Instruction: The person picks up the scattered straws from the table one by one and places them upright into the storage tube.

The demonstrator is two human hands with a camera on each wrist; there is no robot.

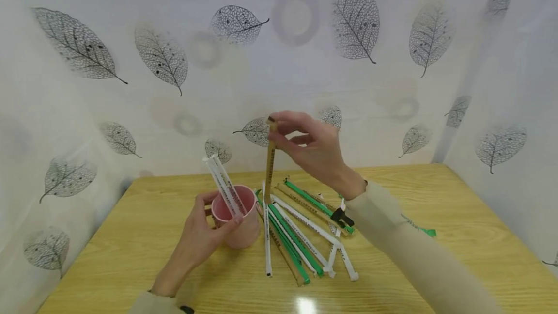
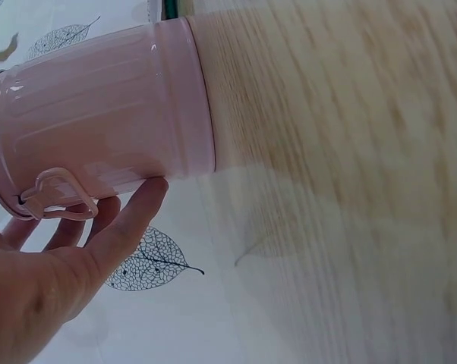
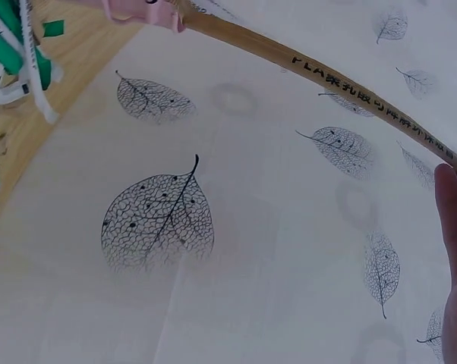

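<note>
My left hand holds a small pink metal bucket, thumb at its near rim and the other fingers round its left side. The bucket's little wire side handle shows beside those fingers in the left wrist view. White paper-wrapped straws lean inside, sticking out over the rim. Between thumb and fingertips, my right hand pinches the top of a brown paper-wrapped straw, which hangs nearly upright just right of the bucket. Printed lettering runs along it. Whether its lower end touches the pile below is unclear.
A loose pile of wrapped straws, including a green straw, a white straw and brown ones, spreads over the wooden table right of the bucket. A pale curtain with leaf prints hangs behind and at both sides.
</note>
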